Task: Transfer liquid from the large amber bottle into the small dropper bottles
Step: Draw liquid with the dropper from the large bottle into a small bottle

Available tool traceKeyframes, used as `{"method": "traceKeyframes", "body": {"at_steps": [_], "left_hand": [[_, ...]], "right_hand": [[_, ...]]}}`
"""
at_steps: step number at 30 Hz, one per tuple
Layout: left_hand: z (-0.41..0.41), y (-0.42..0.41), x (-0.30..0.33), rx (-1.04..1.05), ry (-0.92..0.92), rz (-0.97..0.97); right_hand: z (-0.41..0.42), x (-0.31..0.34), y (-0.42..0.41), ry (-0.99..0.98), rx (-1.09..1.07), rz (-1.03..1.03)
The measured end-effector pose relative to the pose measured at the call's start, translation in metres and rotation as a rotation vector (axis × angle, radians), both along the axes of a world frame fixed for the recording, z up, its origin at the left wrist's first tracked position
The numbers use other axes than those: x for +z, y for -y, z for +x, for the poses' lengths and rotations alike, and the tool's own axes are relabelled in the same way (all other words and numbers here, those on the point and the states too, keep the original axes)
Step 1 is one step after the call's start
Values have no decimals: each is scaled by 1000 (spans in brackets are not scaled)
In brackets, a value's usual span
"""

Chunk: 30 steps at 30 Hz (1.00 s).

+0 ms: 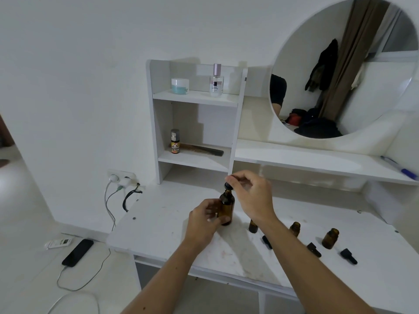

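Your left hand [205, 219] is gripping the large amber glass bottle [226, 207], standing upright on the white marbled tabletop [163, 225]. Your right hand [251, 196] is pinching its black dropper cap [228, 186] at the bottle's 12 o'clock. Three small open amber dropper bottles [330, 238] are standing toward 4 o'clock.

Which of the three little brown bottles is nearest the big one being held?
The leftmost small bottle, partly hidden behind the right wrist, stands closest to the large amber bottle. The other two stand farther right.

At frame centre, the left hand [205, 219] grips the large amber bottle [226, 208] while the right hand [251, 196] pinches its black dropper cap [228, 186].
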<state>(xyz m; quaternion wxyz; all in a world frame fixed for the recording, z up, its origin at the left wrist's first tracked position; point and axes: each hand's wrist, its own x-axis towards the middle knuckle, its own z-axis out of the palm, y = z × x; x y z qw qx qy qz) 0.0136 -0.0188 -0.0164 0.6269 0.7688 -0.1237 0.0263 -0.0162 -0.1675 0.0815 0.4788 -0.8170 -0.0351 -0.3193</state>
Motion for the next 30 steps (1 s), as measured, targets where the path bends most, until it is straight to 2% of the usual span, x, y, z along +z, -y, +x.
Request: {"method": "traceKeyframes", "body": {"at_steps": [7,21,30], "left_hand": [[1,0,0,2,12,-2],[-1,0,0,-3,32,20],[-5,0,0,14,33,43]], "right_hand": [[6,-6,-1,-79,-29,-13],[-1,-11,-3,-94,-12,14],[-12,25,4,23,20,130]]}}
